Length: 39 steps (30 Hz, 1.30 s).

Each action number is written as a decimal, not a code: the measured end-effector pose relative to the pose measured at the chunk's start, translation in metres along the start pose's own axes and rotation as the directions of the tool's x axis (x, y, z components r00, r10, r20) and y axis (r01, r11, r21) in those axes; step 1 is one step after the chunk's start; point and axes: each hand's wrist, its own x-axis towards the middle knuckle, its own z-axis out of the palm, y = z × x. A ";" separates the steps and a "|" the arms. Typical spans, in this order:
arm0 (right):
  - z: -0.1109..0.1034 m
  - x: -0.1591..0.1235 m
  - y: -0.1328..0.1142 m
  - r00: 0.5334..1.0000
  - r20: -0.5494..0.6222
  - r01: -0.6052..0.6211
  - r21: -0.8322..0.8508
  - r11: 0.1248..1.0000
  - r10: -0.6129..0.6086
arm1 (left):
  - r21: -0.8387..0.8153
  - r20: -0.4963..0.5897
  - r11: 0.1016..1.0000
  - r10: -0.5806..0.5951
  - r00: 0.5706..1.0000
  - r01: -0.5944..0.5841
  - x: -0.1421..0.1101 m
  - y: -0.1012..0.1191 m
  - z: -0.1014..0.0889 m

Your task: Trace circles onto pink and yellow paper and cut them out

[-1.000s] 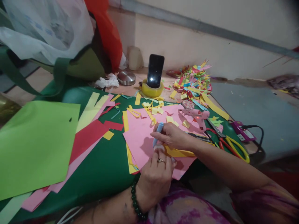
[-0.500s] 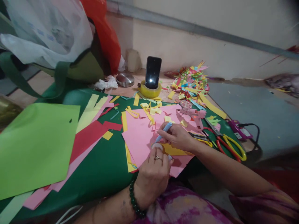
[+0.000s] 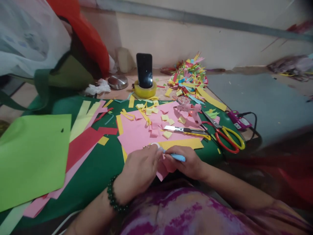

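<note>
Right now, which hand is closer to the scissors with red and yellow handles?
The right hand. It is left of the scissors and lower in the picture, not touching them. The left hand is farther away, beyond the right hand.

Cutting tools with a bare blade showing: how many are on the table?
2: the cutter on the pink paper, and the scissors to its right, by the glue gun. Others may be hidden.
</note>
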 end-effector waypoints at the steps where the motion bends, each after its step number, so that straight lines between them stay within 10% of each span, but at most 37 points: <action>1: -0.001 -0.001 0.000 1.000 -0.007 0.009 0.019 1.000 -0.009 | 0.000 0.061 1.000 0.003 0.998 -0.003 0.004 -0.001 -0.008; 6: -0.011 -0.001 -0.003 0.991 -0.111 0.086 0.074 0.994 -0.078 | -0.002 0.330 1.000 0.011 0.944 -0.011 0.027 -0.003 -0.044; 20: 0.017 0.011 -0.017 0.899 0.066 0.434 -0.275 0.858 -0.433 | 0.215 0.562 0.952 0.063 0.825 -0.219 0.066 0.023 -0.072; 32: 0.009 0.003 -0.017 0.943 0.020 0.324 -0.271 0.906 -0.331 | 0.251 0.525 0.935 0.085 0.847 -0.250 0.059 0.022 -0.064; 36: -0.012 -0.001 -0.007 0.975 -0.174 0.116 -0.122 0.986 -0.136 | 0.130 0.472 0.975 0.098 0.876 -0.179 0.055 0.008 -0.061; 39: -0.027 -0.003 -0.004 0.903 -0.408 -0.093 0.117 0.989 0.133 | -0.047 0.462 0.991 0.133 0.877 -0.126 0.051 -0.009 -0.058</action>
